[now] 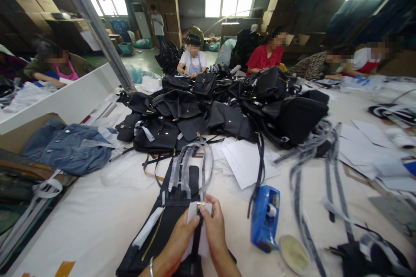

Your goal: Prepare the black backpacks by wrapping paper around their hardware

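A black bag (pixel 177 207) lies on the table in front of me, with a gold zipper (pixel 156 229) along its side and clear plastic-wrapped straps (pixel 182 169) at its far end. Above its right part, both hands grip a black strap (pixel 196 242) with a gold buckle, backed by a thin white sheet (pixel 204 242). My left hand (pixel 178 238) is closed, its thumb pressing the strap below the buckle. Closed from the other side, my right hand (pixel 215 225) pinches the sheet and strap near the buckle. The fingers under the sheet are partly hidden.
A heap of black bags (pixel 191 112) covers the far middle. Right of my hands are a blue tape dispenser (pixel 265 218) and a small round dish (pixel 294 254). Wrapped straps (pixel 300 199) and white sheets (pixel 247 162) lie about; a denim jacket (pixel 69 145) is left. Several people sit beyond.
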Available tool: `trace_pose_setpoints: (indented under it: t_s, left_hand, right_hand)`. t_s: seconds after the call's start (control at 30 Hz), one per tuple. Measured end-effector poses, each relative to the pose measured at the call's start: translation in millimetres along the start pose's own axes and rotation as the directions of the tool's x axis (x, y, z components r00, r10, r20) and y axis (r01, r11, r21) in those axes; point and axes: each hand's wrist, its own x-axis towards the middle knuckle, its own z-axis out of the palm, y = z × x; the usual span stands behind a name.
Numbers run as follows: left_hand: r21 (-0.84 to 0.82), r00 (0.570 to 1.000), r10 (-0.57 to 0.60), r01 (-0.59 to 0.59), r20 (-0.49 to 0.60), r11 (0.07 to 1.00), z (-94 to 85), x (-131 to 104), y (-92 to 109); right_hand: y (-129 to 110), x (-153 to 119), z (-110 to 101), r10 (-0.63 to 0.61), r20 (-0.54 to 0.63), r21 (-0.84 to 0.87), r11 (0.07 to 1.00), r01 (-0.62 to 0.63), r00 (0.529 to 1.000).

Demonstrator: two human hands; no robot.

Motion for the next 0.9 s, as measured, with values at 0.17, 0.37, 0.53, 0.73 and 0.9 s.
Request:
trace_pose_setpoints:
  t_s: [0.17,0.37,0.53,0.73,0.9]
  left_hand:
    - [0.045,0.999,0.032,-0.031,-0.027,0.998,-0.7,4.2,-5.8]
    - [0.044,0.999,0.035,-0.033,-0.037,0.998,0.4,2.4,-3.3]
    - [0.015,0.999,0.011,-0.010,-0.044,1.000,2.5,1.3,0.5]
    - [0.038,0.998,0.008,-0.006,-0.062,0.999,2.7,3.9,0.2]
    - [0.078,0.999,0.029,-0.026,-0.025,0.997,0.6,3.1,-3.7]
  right_hand:
    - [2.9,-0.6,1.2,-0.006,-0.006,-0.010,1.000,0.006,1.000]
    - [-0.5,-1.5,1.3,0.004,-0.001,0.001,1.000,-0.004,1.000]
    - [-3.3,-2.4,1.5,0.001,-0.005,-0.002,1.000,-0.001,1.000]
    - [-3.5,-3.1,1.6,-0.028,-0.027,-0.020,0.999,0.027,0.999]
    - [-3.8,-3.9,0.0,-0.039,-0.029,-0.057,0.998,0.038,0.999]
